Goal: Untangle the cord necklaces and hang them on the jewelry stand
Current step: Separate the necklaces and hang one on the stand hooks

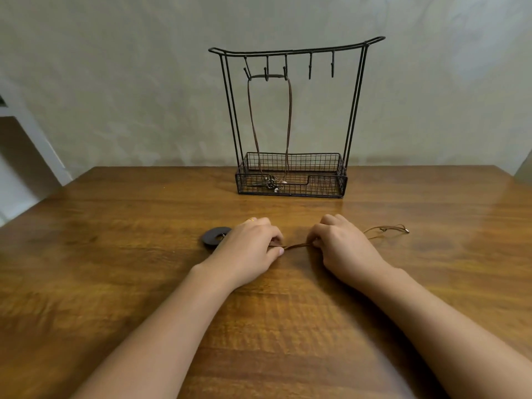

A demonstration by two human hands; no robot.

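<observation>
A person sits at a wooden table (115, 254) with both bare forearms stretched forward; the left hand (247, 249) and the right hand (342, 243) rest knuckles-up on the tabletop, near each other, each pinched closed on a thin brown cord necklace (296, 245) that runs between them; the short stretch of cord between the 2 hands lies low over the wood, and whether it touches the surface cannot be told. A gold ring (251, 219) sits on a finger of the left hand. Past the right hand the cord trails off to the right in loose loops on the table, ending in a small metal clasp (406, 231); just beside the left hand, on its far-left side, a dark round pendant (211, 237) shaped like a flat ring lies on the wood, partly hidden by the hand.

Well beyond the hands, at the far edge of the table by the wall (115, 82), stands a black wire jewelry stand (357, 96) with a curved top bar, 5 hooks under it, and a mesh basket as its base; a 2nd brown cord necklace (253, 116) already hangs from the left hooks, its 2 strands dropping down into the basket, where its small metal pendant (270, 182) rests against the front mesh.
</observation>
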